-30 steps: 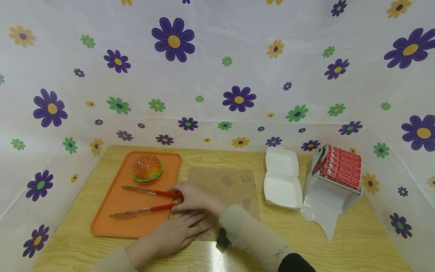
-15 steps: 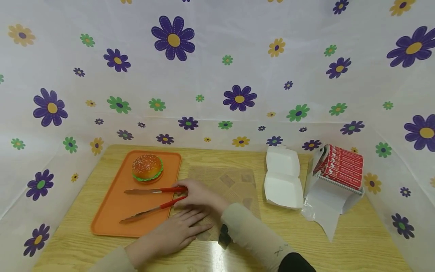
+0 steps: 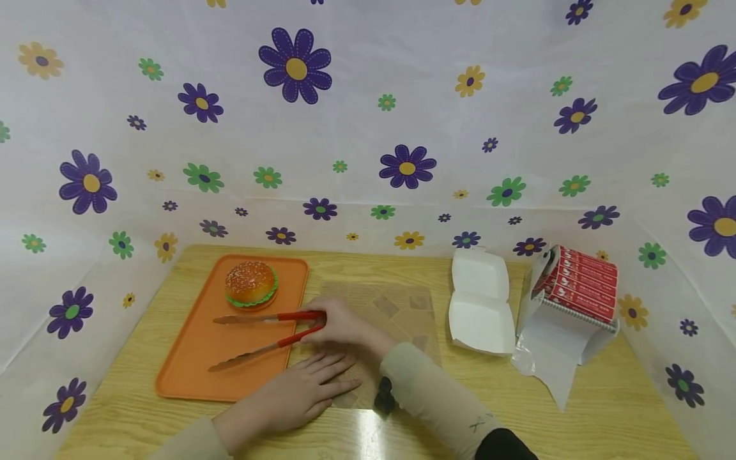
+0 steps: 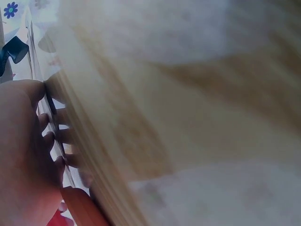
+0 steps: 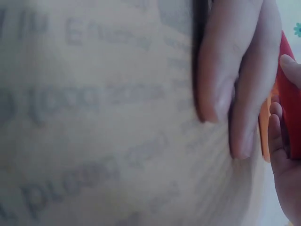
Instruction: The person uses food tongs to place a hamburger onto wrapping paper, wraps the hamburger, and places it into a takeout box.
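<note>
My right hand [image 3: 345,322] grips a pair of metal tongs [image 3: 296,315] by the red handles, its fingers and thumb curled at the hinge end. The tongs' two arms are spread apart over the orange tray [image 3: 190,358], their tips pointing left. Just in front of a toy hamburger [image 3: 250,283] at the tray's back lies the upper arm. My left hand [image 3: 299,391] rests palm down with fingers spread, beside the tray's right edge and partly on a brown printed paper sheet [image 3: 397,313]. In the right wrist view, fingers [image 5: 221,80] lie against this paper, with a red handle [image 5: 290,108] beyond.
Right of the paper stands an open white takeaway box [image 3: 482,313]. Farther right is a holder [image 3: 552,326] with red printed packets [image 3: 583,281] and a white sheet hanging out in front. A flower-patterned white curtain [image 3: 345,96] encloses the wooden table [image 3: 604,415].
My right hand has shifted a little right and away from me, drawing the tongs along and turning the lower arm slightly upward. My left hand, the hamburger and the tray stay put.
</note>
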`<state>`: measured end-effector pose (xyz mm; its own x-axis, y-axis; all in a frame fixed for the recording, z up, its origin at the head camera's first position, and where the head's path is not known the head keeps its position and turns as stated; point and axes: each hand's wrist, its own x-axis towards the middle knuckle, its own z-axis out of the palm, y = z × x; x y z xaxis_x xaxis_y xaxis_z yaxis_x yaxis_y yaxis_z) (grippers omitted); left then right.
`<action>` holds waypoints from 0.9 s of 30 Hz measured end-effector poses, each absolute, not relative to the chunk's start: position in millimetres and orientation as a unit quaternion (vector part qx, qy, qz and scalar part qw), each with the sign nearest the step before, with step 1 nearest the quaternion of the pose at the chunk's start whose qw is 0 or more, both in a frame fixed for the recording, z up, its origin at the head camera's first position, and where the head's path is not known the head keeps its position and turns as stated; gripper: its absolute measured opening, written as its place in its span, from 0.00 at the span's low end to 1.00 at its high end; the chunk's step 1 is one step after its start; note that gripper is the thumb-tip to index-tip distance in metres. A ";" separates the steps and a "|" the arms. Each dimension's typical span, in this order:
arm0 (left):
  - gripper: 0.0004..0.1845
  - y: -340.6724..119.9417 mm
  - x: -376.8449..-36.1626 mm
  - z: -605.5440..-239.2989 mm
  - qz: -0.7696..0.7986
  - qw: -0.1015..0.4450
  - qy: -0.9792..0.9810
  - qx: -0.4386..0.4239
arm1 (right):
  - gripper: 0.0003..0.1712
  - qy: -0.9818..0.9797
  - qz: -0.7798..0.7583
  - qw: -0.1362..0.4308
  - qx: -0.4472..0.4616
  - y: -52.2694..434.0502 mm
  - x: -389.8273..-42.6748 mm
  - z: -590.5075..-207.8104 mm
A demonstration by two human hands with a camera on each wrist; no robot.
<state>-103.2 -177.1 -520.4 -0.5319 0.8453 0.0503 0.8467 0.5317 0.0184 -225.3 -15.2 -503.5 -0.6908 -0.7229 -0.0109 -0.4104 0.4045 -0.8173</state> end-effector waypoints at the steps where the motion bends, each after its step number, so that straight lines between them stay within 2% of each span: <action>1: 0.26 -176.8 -103.2 -520.6 -0.021 0.012 -0.876 -0.482 | 0.27 0.816 -0.427 0.184 -0.343 -14.6 -224.9 -502.4; 8: 0.26 -177.5 -103.4 -522.7 -0.023 -0.003 -0.878 -0.478 | 0.30 0.811 -0.451 0.162 -0.335 -12.8 -224.2 -489.5; 18: 0.27 -177.4 -104.5 -523.8 -0.015 0.003 -0.876 -0.483 | 0.31 0.819 -0.466 0.108 -0.316 -4.0 -239.1 -474.7; 27: 0.26 -174.9 -103.5 -518.9 -0.011 -0.002 -0.878 -0.478 | 0.31 0.835 -0.463 0.104 -0.280 5.0 -251.0 -473.4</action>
<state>-103.5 -174.9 -518.9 -0.5424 0.8401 0.0075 0.8400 0.5422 0.0216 -251.0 5.0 -473.4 -0.8218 -0.5632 0.0860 -0.3714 0.4150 -0.8306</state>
